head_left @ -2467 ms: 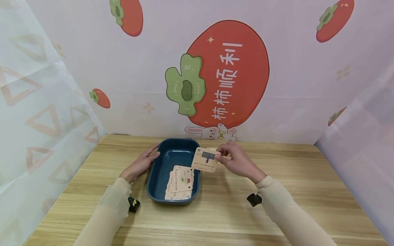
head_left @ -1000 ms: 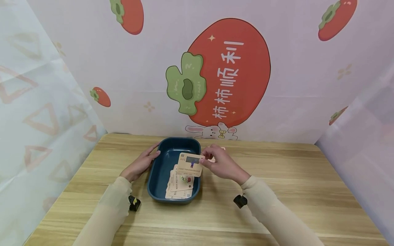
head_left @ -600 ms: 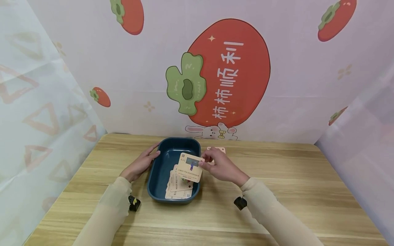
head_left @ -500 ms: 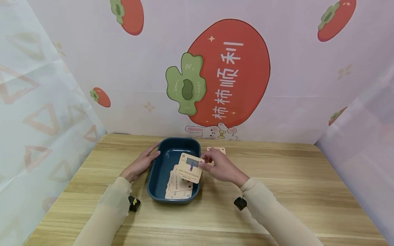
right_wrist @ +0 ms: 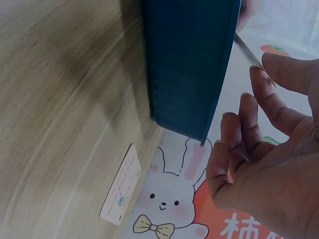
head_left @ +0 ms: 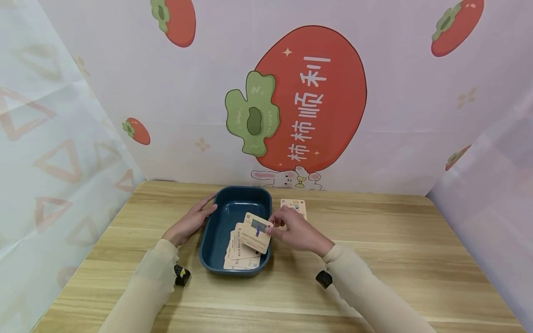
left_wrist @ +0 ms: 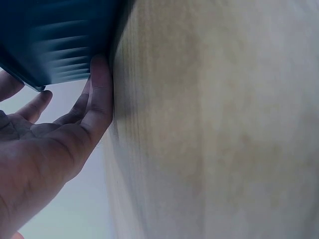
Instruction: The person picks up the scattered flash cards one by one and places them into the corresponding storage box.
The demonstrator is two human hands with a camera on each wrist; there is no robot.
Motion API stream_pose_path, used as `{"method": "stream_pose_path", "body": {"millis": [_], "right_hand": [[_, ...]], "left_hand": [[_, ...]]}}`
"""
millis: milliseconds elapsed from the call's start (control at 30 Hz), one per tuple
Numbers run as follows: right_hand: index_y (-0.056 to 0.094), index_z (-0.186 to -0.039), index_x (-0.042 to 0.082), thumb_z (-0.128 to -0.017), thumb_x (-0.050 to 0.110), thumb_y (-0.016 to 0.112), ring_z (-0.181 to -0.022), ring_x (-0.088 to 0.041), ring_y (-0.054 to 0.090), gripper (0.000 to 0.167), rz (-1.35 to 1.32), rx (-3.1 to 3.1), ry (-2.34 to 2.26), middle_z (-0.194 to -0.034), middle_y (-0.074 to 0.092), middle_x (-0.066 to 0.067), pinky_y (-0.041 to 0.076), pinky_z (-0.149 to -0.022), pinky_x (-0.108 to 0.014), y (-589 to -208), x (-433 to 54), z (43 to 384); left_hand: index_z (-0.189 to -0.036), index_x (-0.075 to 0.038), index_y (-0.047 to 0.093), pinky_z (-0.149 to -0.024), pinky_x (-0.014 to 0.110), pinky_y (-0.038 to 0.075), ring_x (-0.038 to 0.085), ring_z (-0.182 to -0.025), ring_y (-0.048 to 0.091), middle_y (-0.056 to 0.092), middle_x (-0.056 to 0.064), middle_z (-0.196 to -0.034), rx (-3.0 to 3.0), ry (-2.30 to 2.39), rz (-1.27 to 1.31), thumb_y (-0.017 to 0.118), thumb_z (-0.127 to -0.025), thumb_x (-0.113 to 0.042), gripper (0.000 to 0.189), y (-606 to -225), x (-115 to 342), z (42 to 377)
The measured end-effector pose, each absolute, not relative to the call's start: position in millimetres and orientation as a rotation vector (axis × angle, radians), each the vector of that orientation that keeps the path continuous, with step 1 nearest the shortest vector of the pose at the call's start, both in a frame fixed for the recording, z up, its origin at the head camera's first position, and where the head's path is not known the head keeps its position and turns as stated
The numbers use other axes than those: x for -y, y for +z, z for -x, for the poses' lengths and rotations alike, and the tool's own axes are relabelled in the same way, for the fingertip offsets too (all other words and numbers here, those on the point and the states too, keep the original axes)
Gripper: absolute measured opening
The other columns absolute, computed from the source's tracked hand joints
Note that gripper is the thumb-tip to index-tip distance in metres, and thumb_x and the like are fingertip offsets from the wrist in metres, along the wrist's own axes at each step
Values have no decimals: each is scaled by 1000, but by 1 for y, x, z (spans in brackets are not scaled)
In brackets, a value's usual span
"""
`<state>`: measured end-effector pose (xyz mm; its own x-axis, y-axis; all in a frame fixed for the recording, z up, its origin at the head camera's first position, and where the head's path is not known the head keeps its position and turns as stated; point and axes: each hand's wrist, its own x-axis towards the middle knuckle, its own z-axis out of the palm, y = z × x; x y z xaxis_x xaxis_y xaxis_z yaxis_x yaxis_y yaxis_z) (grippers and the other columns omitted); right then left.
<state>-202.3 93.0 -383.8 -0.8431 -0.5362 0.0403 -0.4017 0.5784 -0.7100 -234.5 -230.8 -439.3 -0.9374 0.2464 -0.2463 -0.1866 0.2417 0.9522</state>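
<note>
Over the right side of the dark blue plastic tray (head_left: pixel 219 238), my right hand (head_left: pixel 298 233) pinches a cream picture card (head_left: pixel 255 237) between thumb and forefinger. The card tilts above several similar cards (head_left: pixel 239 247) lying in the tray's near half. From the right wrist view the held card (right_wrist: pixel 250 53) shows as a thin edge above the rim. My left hand (head_left: pixel 189 225) rests against the tray's left outer wall. In the left wrist view its fingers are extended and touch the ribbed side of the tray (left_wrist: pixel 57 42).
Another picture card (head_left: pixel 296 206) lies on the wooden table (head_left: pixel 387 259) behind my right hand, partly covered by it. A cloth backdrop (head_left: pixel 395 92) with printed persimmons stands at the table's back edge. Patterned cloth sides flank the table.
The right hand has carried the card leftward from beside the tray to over it, then slightly lower toward the cards inside. More of the table card shows. The left hand stays at the tray.
</note>
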Motion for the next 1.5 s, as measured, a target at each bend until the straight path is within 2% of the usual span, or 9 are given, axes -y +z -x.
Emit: {"method": "stream_pose_path", "body": {"millis": [367, 767, 1267, 1500], "right_hand": [[73, -94, 17, -97, 21, 71, -97, -25, 50, 5, 774, -2631, -1112, -95, 54, 0, 46, -73, -37, -385, -96, 202], [73, -93, 16, -98, 18, 71, -94, -20, 50, 5, 746, -2669, -1142, -94, 54, 0, 47, -75, -36, -385, -101, 203], [75, -95, 17, -97, 14, 71, -96, -24, 50, 5, 764, -2666, -1119, -93, 54, 1, 44, -75, -37, -388, -94, 203], [73, -93, 18, -97, 16, 71, -93, -20, 49, 5, 741, -2687, -1115, -92, 54, 1, 44, -74, -37, -385, -95, 203]], "left_hand": [[-165, -27, 13, -109, 57, 38, 41, -140, 41, 27, 22, -162, -2164, 1750, -48, 39, -111, -37, 60, -439, 230, 235], [-165, -25, 11, -100, 47, 48, 40, -136, 47, 30, 25, -160, -2167, 1752, -76, 39, -112, -36, 61, -436, 230, 234], [-165, -26, 14, -101, 50, 47, 39, -134, 49, 33, 24, -159, -2182, 1732, -55, 40, -111, -38, 61, -439, 229, 236], [-165, -27, 15, -100, 47, 49, 38, -132, 51, 35, 24, -158, -2172, 1744, -48, 40, -111, -37, 60, -440, 230, 237]]}}
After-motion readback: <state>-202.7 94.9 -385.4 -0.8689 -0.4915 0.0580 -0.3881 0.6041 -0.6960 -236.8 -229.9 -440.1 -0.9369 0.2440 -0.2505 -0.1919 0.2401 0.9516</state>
